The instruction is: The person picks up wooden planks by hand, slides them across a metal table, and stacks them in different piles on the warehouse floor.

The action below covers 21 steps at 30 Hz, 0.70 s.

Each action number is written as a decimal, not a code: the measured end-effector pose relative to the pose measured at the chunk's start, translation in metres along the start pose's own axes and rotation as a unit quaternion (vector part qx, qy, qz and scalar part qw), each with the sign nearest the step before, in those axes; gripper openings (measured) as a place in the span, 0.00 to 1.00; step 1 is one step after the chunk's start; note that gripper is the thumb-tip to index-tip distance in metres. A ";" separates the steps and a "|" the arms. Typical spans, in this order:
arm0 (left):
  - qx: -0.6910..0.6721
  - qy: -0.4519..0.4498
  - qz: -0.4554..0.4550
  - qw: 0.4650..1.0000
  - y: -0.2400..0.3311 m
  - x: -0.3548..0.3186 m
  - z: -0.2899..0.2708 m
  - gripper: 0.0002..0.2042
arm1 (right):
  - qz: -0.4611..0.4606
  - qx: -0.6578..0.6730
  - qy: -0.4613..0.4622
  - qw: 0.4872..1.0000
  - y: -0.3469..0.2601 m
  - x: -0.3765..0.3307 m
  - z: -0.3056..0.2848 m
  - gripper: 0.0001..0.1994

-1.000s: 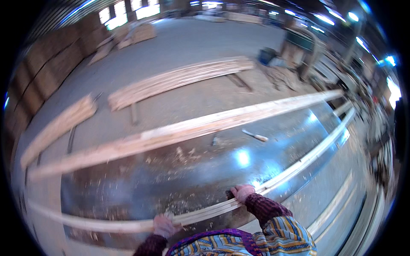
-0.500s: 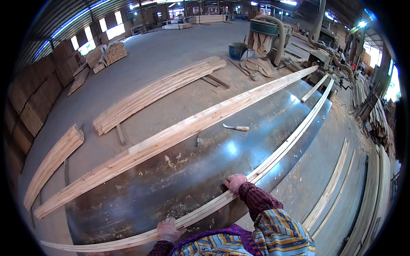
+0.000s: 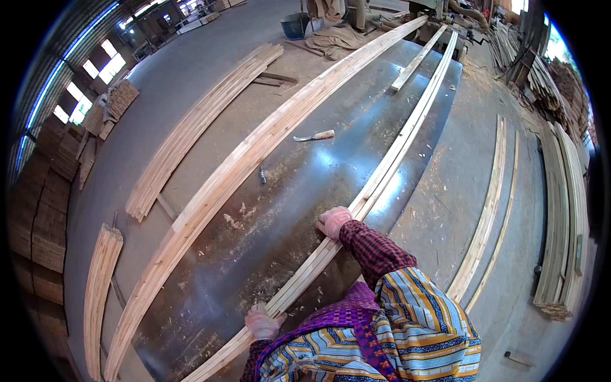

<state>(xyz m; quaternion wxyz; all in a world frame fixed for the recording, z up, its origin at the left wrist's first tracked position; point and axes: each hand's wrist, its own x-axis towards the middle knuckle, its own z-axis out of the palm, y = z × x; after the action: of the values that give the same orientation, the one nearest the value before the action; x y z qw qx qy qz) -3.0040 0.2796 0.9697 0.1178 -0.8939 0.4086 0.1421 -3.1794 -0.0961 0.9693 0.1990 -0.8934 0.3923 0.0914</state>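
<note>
A bundle of long, narrow wooden strips (image 3: 304, 272) runs lengthwise across a dark metal-topped table (image 3: 286, 210). My left hand (image 3: 264, 323), in a pale pinkish glove, is closed round the strips close to my body. Farther along, my right hand (image 3: 334, 221), gloved alike, grips the same bundle with its fingers curled over the far edge. Some fingertips are hidden. Beyond the strips lies a knife (image 3: 314, 136) with a curved blade and a wooden handle. A small dark tool (image 3: 262, 175) rests to its left.
Long stacked boards (image 3: 219, 184) line the table's far side; a shorter strip (image 3: 417, 60) lies near its far end by a machine. More board stacks (image 3: 203, 124) sit on the floor at left, with loose strips (image 3: 484, 223) and a timber pile (image 3: 563, 223) at right. A blue bucket (image 3: 294, 27) stands behind.
The view has turned and tilted down, so the strips now run more steeply. Both hands keep their hold on the strips.
</note>
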 end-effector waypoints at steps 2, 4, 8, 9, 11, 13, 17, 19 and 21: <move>0.002 -0.020 -0.001 1.000 0.000 -0.001 -0.005 0.40 | 0.007 0.005 -0.009 1.000 0.000 0.001 0.000 0.23; -0.001 -0.035 -0.003 0.999 0.000 0.001 -0.006 0.41 | 0.004 0.001 -0.006 1.000 -0.001 0.000 -0.003 0.23; -0.019 0.006 0.013 1.000 -0.003 -0.002 0.000 0.44 | 0.011 -0.001 -0.014 1.000 -0.003 -0.002 -0.009 0.22; -0.034 0.011 0.016 0.999 -0.006 -0.001 0.002 0.45 | 0.015 -0.003 -0.019 1.000 -0.005 -0.002 -0.010 0.22; -0.048 0.007 0.020 0.999 -0.008 -0.003 0.002 0.46 | 0.015 -0.007 -0.025 1.000 -0.006 0.000 -0.010 0.22; -0.046 -0.009 0.022 0.999 -0.008 -0.002 -0.001 0.46 | 0.009 -0.009 -0.026 1.000 -0.004 0.003 -0.006 0.23; -0.022 -0.009 0.014 1.000 -0.006 0.000 0.001 0.45 | 0.017 -0.017 -0.027 0.999 -0.007 0.000 -0.011 0.24; -0.018 -0.014 0.004 1.000 -0.006 -0.002 0.003 0.44 | 0.009 -0.019 -0.025 0.999 -0.007 0.001 -0.008 0.24; -0.019 -0.017 0.003 1.000 -0.002 0.000 -0.003 0.43 | 0.010 -0.021 -0.019 1.000 -0.005 0.001 -0.007 0.23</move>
<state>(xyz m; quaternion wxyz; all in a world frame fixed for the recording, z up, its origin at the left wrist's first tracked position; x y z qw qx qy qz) -3.0020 0.2792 0.9729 0.1070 -0.8921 0.4067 0.1653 -3.1749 -0.0970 0.9769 0.1867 -0.8914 0.3956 0.1187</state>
